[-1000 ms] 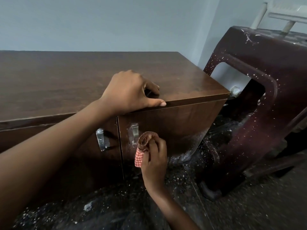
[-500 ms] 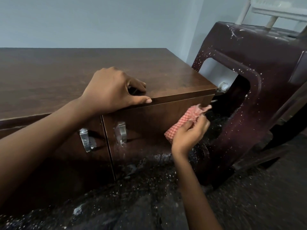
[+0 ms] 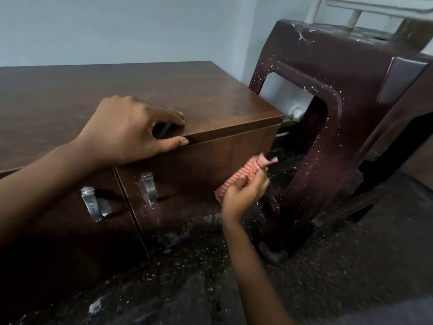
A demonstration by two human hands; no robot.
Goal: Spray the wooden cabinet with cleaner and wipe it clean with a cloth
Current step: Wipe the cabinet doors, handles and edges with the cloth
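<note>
A low dark wooden cabinet (image 3: 210,104) with two doors and metal handles (image 3: 147,187) fills the left and middle. My left hand (image 3: 131,130) rests on the front edge of its top, fingers bent, thumb along the edge, holding nothing. My right hand (image 3: 243,195) grips a red-and-white checked cloth (image 3: 243,172) and presses it against the right door near its right edge. No spray bottle is in view.
A dark maroon plastic chair (image 3: 328,127), speckled with white spots, lies tipped right beside the cabinet's right end. A white frame (image 3: 351,10) stands behind it. The dark floor (image 3: 328,277) is speckled. A pale wall is behind.
My right hand carried the cloth from beside the right door's handle across to the door's right edge, where it has stayed. My left hand has kept its place on the top edge.
</note>
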